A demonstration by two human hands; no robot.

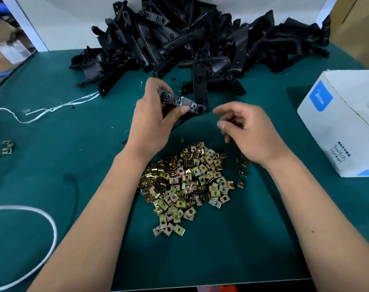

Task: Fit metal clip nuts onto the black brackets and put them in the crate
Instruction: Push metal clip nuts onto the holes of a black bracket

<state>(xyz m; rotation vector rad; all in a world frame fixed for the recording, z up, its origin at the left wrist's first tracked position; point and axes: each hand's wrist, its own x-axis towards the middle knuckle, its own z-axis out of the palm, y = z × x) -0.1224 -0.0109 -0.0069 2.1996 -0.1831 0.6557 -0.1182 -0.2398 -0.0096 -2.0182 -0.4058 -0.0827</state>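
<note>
Fitting step in hand: heap of brass-coloured square metal clip nuts (pixel 185 182) lay nearest on green mat (pixel 74 144). Right hand (pixel 248 131) hovered above, fingers loosely curled, holding nothing; another nut probably next. Left hand (pixel 154 121) gripped black plastic bracket (pixel 179 103), silvery clip beside thumb. Bracket pile (pixel 200 39) beyond; crate unseen.

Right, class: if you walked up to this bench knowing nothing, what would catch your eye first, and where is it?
Probably the heap of brass-coloured clip nuts on the green mat, between the person's forearms. Next, the big tangled pile of black brackets against the back wall. Above the nuts, the left hand grips one bracket while the right hand hovers beside it, fingers loosely curled.
</note>
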